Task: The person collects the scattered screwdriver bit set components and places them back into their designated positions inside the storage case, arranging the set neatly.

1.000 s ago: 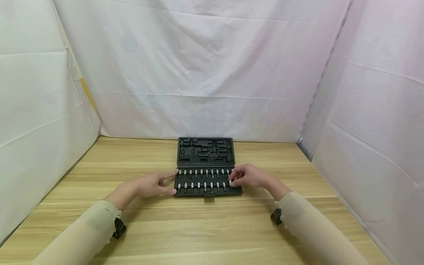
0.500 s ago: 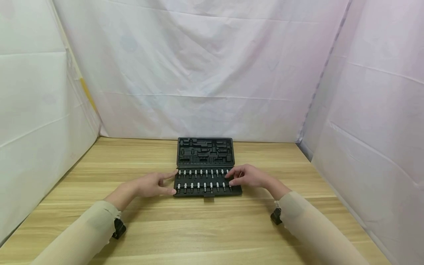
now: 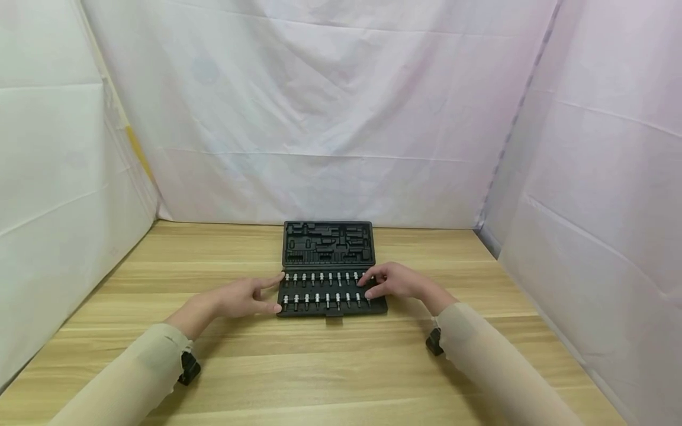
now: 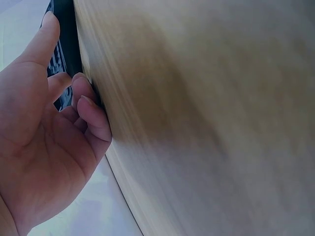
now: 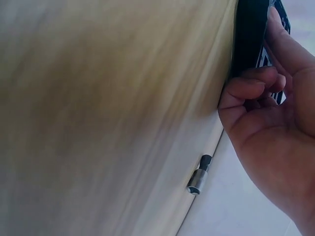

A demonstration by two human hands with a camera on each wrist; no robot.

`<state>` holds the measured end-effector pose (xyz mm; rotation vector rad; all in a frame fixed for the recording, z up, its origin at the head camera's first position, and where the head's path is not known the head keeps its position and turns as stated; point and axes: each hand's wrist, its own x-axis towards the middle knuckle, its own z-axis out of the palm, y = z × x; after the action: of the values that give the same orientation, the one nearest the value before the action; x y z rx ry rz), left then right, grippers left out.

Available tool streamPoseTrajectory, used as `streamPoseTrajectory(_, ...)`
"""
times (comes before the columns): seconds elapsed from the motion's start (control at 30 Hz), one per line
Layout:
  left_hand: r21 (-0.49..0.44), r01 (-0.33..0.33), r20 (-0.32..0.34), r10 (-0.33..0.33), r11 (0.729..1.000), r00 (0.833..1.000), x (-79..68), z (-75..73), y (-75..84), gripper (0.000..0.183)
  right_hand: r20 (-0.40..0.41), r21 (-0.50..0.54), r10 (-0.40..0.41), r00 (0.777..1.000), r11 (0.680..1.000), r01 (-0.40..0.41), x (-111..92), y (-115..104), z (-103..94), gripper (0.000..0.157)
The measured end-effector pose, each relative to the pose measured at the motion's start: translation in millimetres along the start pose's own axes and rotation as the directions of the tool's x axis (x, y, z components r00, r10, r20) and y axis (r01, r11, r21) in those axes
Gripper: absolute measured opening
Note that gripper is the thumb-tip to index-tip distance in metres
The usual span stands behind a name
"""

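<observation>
A black plastic case (image 3: 334,312) lies opened on the wooden table, holding two rows of silver-and-black bit sockets (image 3: 327,299). My left hand (image 3: 242,297) rests at the case's left side, thumb and index finger spread along its edge. The left wrist view shows that thumb (image 4: 47,37) on the edge, the other fingers bent. My right hand (image 3: 396,280) reaches over the case's right end, thumb and index finger apart above the sockets and covering some of them. One loose bit socket (image 5: 199,176) lies on the table in the right wrist view.
The case's lid (image 3: 329,242), with moulded hollows, lies back behind the sockets. The wooden table (image 3: 319,367) extends around the case. White cloth (image 3: 319,118) hangs behind and at both sides. A dark device (image 3: 189,368) is on the left wrist.
My right hand has shifted slightly left over the sockets, and its thumb and index finger have parted from the end socket of the front row. My left hand stays at the case's edge.
</observation>
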<state>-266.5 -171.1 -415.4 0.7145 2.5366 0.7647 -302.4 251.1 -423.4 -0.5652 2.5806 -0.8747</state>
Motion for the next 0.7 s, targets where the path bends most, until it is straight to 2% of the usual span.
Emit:
streamPoseTrajectory(0.5,0.001,0.009,0.011,-0.009,1.0,1.0,0.3,-3.2,-0.7,0.092,0.032,-0.02,0.028,0.999,0.999,-0.028,6,-15,-1.1,0.018)
streamPoseTrajectory(0.7,-0.035,0.018,0.019,-0.017,0.999,1.0,1.5,-2.3,-0.2,0.093,0.032,-0.025,0.062,0.998,0.998,-0.061,9,-21,-0.7,0.017)
